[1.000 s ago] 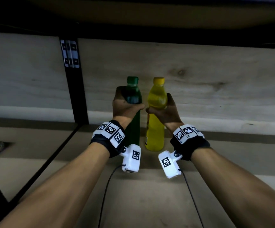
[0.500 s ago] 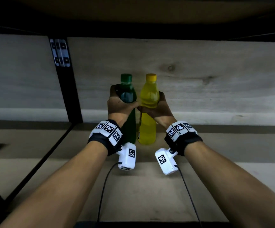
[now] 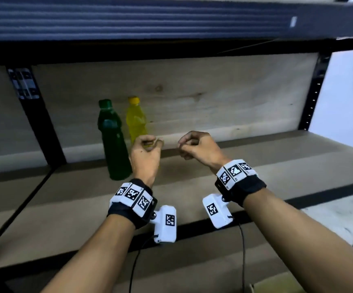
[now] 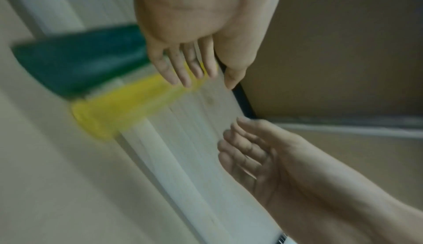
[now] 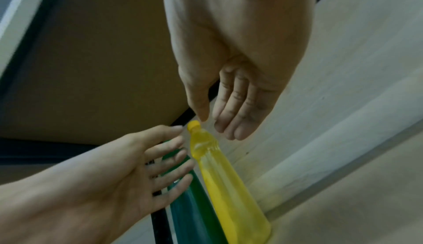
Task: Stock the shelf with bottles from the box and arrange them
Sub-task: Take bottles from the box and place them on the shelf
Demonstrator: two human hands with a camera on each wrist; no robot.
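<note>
A green bottle (image 3: 112,142) and a yellow bottle (image 3: 137,121) stand upright side by side near the back of the wooden shelf (image 3: 224,187). My left hand (image 3: 150,144) hovers in front of the yellow bottle and covers its lower part, touching neither bottle. My right hand (image 3: 185,145) hangs to the right of it, apart from both bottles. Both hands hold nothing, their fingers loosely curled. In the left wrist view the green bottle (image 4: 87,61) and the yellow bottle (image 4: 119,110) are blurred. The right wrist view shows relaxed fingers (image 5: 233,114) above the yellow bottle (image 5: 224,184).
A black upright post (image 3: 42,127) divides the shelf left of the bottles, and another post (image 3: 313,98) stands at the right end. The shelf above (image 3: 150,20) overhangs. A cardboard edge (image 3: 277,282) shows at the bottom right. Bare shelf board lies right of the bottles.
Both hands have let go of the bottles and drawn back toward me. The bottles stay standing together, and the view has pulled back from the shelf.
</note>
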